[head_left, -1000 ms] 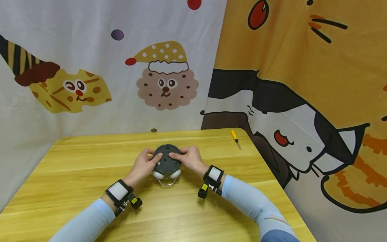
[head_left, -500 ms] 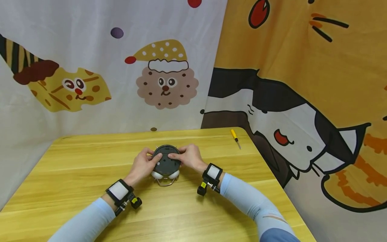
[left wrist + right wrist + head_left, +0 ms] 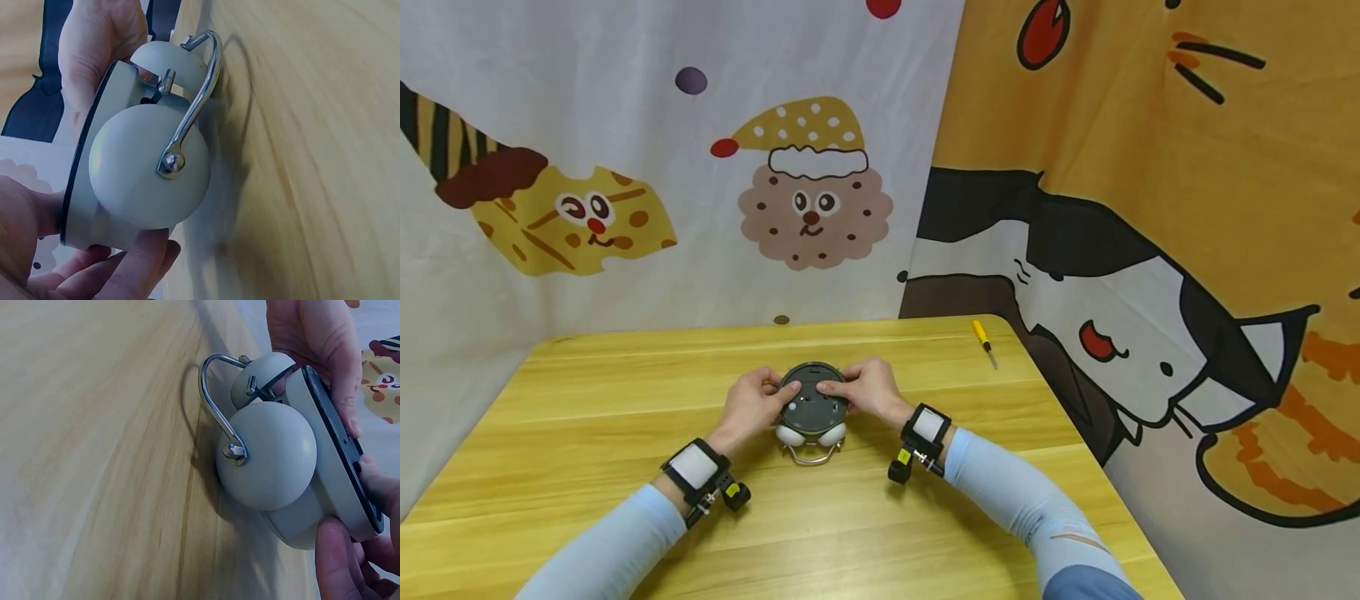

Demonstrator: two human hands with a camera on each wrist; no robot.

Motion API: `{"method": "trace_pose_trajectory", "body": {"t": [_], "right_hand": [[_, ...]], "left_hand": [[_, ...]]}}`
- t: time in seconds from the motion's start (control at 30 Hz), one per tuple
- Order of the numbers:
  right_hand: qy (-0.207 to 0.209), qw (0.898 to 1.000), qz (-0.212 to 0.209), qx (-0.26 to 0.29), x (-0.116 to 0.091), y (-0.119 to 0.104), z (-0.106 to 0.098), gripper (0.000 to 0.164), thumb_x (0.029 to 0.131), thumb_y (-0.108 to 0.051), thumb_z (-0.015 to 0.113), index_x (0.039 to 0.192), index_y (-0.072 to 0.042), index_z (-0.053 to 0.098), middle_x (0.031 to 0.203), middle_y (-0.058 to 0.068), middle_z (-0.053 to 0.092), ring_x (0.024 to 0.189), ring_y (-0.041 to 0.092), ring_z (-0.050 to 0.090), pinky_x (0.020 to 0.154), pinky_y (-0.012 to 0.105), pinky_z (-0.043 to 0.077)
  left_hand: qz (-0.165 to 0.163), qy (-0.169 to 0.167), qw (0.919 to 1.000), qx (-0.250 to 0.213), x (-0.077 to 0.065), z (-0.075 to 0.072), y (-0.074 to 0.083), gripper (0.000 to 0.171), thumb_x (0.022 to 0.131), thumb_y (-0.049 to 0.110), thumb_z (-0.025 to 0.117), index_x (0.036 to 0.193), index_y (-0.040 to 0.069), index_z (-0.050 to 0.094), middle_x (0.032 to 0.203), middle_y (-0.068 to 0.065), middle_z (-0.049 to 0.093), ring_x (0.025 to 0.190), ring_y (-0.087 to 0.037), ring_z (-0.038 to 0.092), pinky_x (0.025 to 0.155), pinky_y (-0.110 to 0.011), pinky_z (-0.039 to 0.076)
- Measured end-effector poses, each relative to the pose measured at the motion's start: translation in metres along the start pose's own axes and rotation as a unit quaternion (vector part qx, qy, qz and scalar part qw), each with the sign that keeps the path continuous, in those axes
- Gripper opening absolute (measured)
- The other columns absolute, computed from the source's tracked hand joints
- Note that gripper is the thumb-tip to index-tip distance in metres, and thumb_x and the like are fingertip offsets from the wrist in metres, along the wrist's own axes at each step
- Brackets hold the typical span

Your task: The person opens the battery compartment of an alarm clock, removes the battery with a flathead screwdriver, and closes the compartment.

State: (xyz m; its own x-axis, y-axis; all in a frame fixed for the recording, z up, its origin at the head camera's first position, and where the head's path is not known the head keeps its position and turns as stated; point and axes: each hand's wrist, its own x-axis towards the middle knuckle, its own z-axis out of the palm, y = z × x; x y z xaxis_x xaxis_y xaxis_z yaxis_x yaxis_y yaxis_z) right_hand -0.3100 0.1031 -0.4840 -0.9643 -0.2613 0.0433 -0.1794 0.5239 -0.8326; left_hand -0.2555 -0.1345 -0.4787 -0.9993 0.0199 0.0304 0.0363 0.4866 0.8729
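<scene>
A twin-bell alarm clock [image 3: 812, 412] is held in both hands over the middle of the table, its dark grey back facing up. The bells and metal handle point toward the person. My left hand [image 3: 751, 407] grips its left side, thumb on the back cover and fingers at the rim. On the other side my right hand [image 3: 874, 392] holds the rim, with its thumb pressed on the back. Both wrist views show the pale bells, the left bell [image 3: 147, 169] and the right bell [image 3: 269, 456], above the wood. The clock's face is hidden.
A screwdriver [image 3: 984, 345] with a yellow handle lies near the far right corner of the wooden table [image 3: 820, 533]. Behind the table's back edge hangs a white curtain [image 3: 625, 308] with cartoon prints; an orange one [image 3: 1120, 125] hangs at the right.
Little differs. The clock has shifted very slightly left since a second ago, and its angle has changed a touch. Both hands keep their grip on it.
</scene>
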Motion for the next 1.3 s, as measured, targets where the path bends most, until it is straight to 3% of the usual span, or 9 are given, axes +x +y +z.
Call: {"method": "trace_pose_trajectory", "body": {"t": [0.67, 0.9, 1.3], "right_hand": [[-0.022, 0.999, 0.025, -0.007, 0.005, 0.003, 0.0, 0.033, 0.093, -0.045, 0.094, 0.09, -0.013, 0.09, 0.07, 0.001, 0.081, 0.055, 0.022, 0.077, 0.057, 0.038, 0.065], [-0.018, 0.999, 0.027, -0.017, 0.007, 0.003, 0.001, 0.033, 0.093, -0.045, 0.094, 0.094, -0.012, 0.091, 0.069, 0.001, 0.081, 0.052, 0.017, 0.074, 0.054, 0.035, 0.063], [-0.03, 0.999, 0.027, -0.019, 0.007, 0.004, 0.007, 0.037, 0.097, -0.049, 0.09, 0.081, -0.015, 0.086, 0.064, 0.001, 0.077, 0.055, 0.021, 0.076, 0.055, 0.035, 0.063]], "left_hand": [[-0.018, -0.006, 0.9991, 0.039, 0.005, -0.003, -0.004, 0.039, 0.106, 0.033, 0.079, 0.115, -0.005, 0.077, 0.109, -0.022, 0.081, 0.07, -0.014, 0.074, 0.066, -0.026, 0.058], [-0.021, -0.02, 0.9991, 0.029, 0.007, -0.003, -0.007, 0.037, 0.107, 0.031, 0.078, 0.115, -0.005, 0.076, 0.107, -0.022, 0.081, 0.069, -0.014, 0.076, 0.065, -0.026, 0.06], [-0.026, -0.026, 0.9982, 0.048, 0.008, -0.004, -0.013, 0.041, 0.107, 0.035, 0.077, 0.114, -0.005, 0.079, 0.101, -0.017, 0.081, 0.075, -0.015, 0.072, 0.067, -0.028, 0.055]]}}
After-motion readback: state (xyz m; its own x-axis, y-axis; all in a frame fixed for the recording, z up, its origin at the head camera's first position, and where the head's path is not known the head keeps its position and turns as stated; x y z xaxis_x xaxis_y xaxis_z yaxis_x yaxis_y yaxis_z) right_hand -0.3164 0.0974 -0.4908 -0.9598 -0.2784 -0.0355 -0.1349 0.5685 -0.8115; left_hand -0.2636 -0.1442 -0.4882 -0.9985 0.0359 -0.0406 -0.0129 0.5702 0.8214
